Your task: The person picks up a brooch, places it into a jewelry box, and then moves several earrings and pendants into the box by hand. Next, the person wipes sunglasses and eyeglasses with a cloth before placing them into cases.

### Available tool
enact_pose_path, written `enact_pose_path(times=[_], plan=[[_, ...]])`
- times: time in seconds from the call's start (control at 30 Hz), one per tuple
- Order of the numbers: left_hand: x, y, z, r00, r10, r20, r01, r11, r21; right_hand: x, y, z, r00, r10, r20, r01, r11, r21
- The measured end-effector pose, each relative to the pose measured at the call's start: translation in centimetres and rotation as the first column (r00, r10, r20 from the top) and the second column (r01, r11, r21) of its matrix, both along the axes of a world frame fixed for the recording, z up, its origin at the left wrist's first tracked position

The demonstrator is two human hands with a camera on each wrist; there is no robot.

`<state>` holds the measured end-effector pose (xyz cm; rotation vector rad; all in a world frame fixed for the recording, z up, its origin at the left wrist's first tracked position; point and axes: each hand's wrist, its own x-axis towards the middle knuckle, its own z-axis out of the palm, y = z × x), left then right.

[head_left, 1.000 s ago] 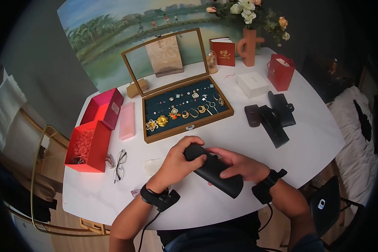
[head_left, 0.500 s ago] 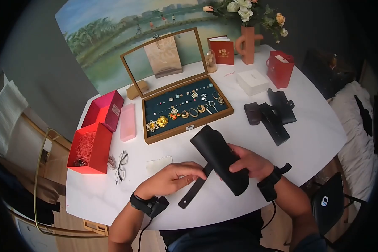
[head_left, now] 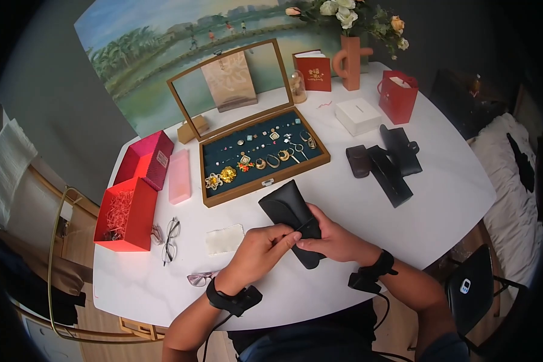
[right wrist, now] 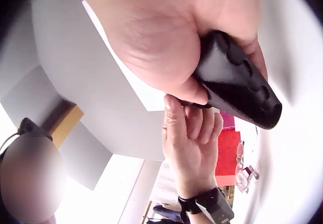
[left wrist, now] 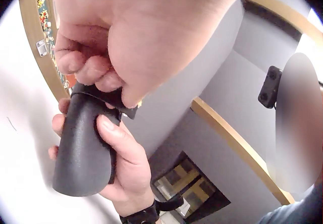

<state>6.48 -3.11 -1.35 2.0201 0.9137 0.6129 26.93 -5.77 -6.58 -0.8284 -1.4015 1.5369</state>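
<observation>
A black soft glasses case, its flap side facing up, is held above the near part of the table. My right hand grips it from the right, thumb on one face and fingers behind, as the left wrist view shows. With thumb and curled fingers, my left hand pinches the case's strap where it crosses the body. Both hands meet near the middle of the case. Below and left lie a whitish cloth and pink-framed glasses, partly hidden by the left wrist.
An open wooden jewelry box with a raised glass lid stands just beyond the hands. Dark-framed glasses and a red box are at left. Several black and brown cases lie at right, near a white box.
The case has turned flap side up and moved slightly left. Half a second ago its strap hung loose beside my left fingers; now those fingers pinch it against the case.
</observation>
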Motion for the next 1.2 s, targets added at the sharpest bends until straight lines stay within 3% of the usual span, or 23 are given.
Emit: enact_pose_path(times=[0.17,0.33,0.47,0.53,0.57,0.63,0.7,0.77,0.9,1.03,1.1,1.13,1.17,1.2], plan=[[0.6,0.0,0.3,0.992,0.065,-0.108,-0.057,0.995,0.077,0.3,-0.3,0.3,0.996,-0.009,0.089,0.005,0.999,0.048],[0.8,-0.1,0.4,0.983,0.127,-0.133,-0.111,0.987,0.121,0.5,0.0,0.6,0.999,-0.019,-0.029,0.02,0.999,0.028],[0.9,-0.2,0.2,0.977,0.173,-0.121,-0.152,0.975,0.162,0.5,0.1,0.3,1.0,-0.017,-0.01,0.017,0.999,0.046],[0.9,-0.4,0.1,0.981,0.174,-0.085,-0.15,0.96,0.237,0.3,0.1,0.5,0.995,-0.004,-0.101,0.001,1.0,-0.03],[0.9,-0.5,0.2,0.987,0.15,-0.064,-0.132,0.964,0.232,0.2,-0.1,0.3,0.998,-0.057,-0.04,0.058,0.998,0.025],[0.1,-0.5,1.3,0.986,0.164,-0.009,-0.163,0.983,0.082,1.0,-0.3,0.8,0.976,-0.107,-0.19,0.084,0.988,-0.127],[-1.5,-0.1,2.4,0.972,0.223,0.073,-0.225,0.974,0.022,3.8,-0.9,3.2,0.969,-0.185,-0.163,0.164,0.977,-0.137],[-4.4,1.0,2.9,0.964,0.247,0.102,-0.248,0.969,-0.002,7.8,-2.1,5.9,0.873,-0.474,-0.113,0.474,0.88,-0.035],[-10.7,3.0,3.2,0.94,0.246,-0.237,-0.202,0.96,0.196,21.5,-2.3,7.8,0.715,-0.698,0.034,0.696,0.716,0.057],[-15.8,5.0,-0.1,0.877,0.242,-0.416,-0.148,0.958,0.246,32.6,-4.0,3.3,0.559,-0.782,0.275,0.809,0.587,0.025],[-17.3,5.8,-2.3,0.895,0.167,-0.415,-0.073,0.97,0.231,35.2,-4.8,0.8,0.524,-0.715,0.462,0.785,0.616,0.064],[-17.8,5.8,-2.9,0.885,0.142,-0.444,-0.036,0.971,0.238,36.1,-4.8,-0.3,0.421,-0.71,0.565,0.793,0.59,0.151],[-17.1,5.8,-1.7,0.861,0.089,-0.5,-0.027,0.991,0.131,37.1,-4.7,-0.9,0.304,-0.7,0.646,0.787,0.567,0.244],[-17.3,5.7,-2.5,0.858,0.116,-0.5,-0.019,0.981,0.194,40.0,-4.2,-2.7,0.228,-0.681,0.696,0.759,0.572,0.312]])
